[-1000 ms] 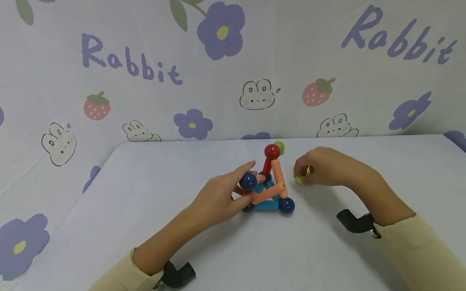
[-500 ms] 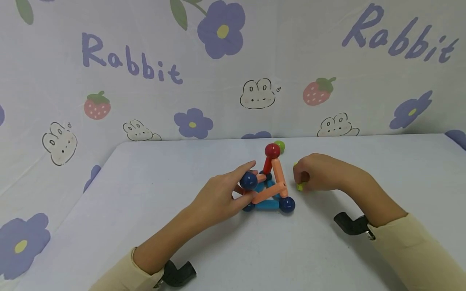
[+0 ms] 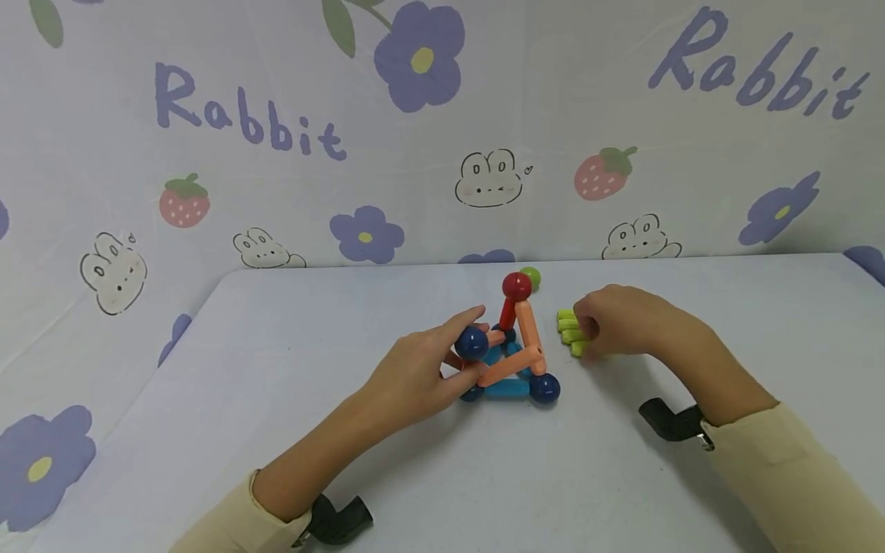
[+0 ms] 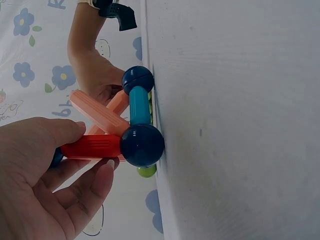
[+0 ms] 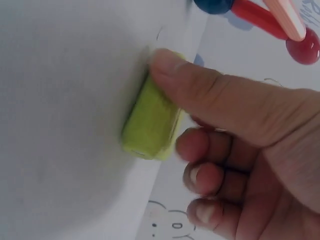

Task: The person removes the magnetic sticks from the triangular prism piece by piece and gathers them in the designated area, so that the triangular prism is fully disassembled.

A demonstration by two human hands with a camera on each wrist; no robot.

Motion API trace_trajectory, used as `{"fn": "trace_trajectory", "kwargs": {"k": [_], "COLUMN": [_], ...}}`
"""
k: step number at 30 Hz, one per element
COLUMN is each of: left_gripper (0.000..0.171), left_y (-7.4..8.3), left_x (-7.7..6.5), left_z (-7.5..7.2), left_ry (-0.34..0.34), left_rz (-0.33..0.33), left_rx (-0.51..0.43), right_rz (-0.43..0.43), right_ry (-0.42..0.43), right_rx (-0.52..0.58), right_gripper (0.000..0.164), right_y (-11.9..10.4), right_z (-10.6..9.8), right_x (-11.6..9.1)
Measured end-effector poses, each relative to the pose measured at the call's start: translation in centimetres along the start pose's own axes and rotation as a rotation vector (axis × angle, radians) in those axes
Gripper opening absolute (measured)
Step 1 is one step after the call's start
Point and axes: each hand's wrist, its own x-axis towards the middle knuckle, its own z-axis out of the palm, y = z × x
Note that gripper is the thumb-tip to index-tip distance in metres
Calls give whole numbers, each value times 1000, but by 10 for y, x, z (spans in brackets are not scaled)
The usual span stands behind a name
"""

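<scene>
My left hand [image 3: 415,376] steadies a structure of magnetic rods and balls, its thumb and fingers pinching a red rod [image 4: 92,147] below an upper dark blue ball [image 3: 472,344]. Blue rods [image 3: 508,389] and dark blue balls [image 3: 545,389] form the base. Orange rods [image 3: 512,367] slant above it, and a red ball [image 3: 517,286] tops the structure. To the right, my right hand [image 3: 625,319] grips at a row of yellow-green rods [image 3: 568,324] lying side by side. In the right wrist view the thumb lies against a yellow-green rod [image 5: 152,120]; the index fingertip is hidden.
A loose-looking green ball [image 3: 531,277] sits behind the red ball, near the back edge of the white table [image 3: 276,338]. Behind the table hangs a patterned cloth [image 3: 415,153]. A black wrist mount [image 3: 671,421] sits at each sleeve.
My right hand moved slightly toward me across the yellow-green rods, then back and to the right, so more of their left ends show. The left hand and the structure stay put.
</scene>
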Motion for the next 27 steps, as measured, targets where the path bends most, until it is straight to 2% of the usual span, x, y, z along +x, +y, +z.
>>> {"fn": "trace_trajectory", "kwargs": {"k": [6, 16, 27], "left_gripper": [70, 69, 70], "left_y": [0, 0, 1], "left_x": [0, 0, 0], "left_z": [0, 0, -1], "left_ry": [-3, -4, -6], "left_rz": [0, 1, -11], "left_rx": [-2, -7, -3], "right_rz": [6, 8, -81], "right_ry": [-31, 1, 27], "right_rx": [-20, -49, -19], "right_gripper": [25, 24, 21], "right_y": [8, 12, 3], "right_z": [-3, -3, 2], "right_x": [-3, -2, 5]}}
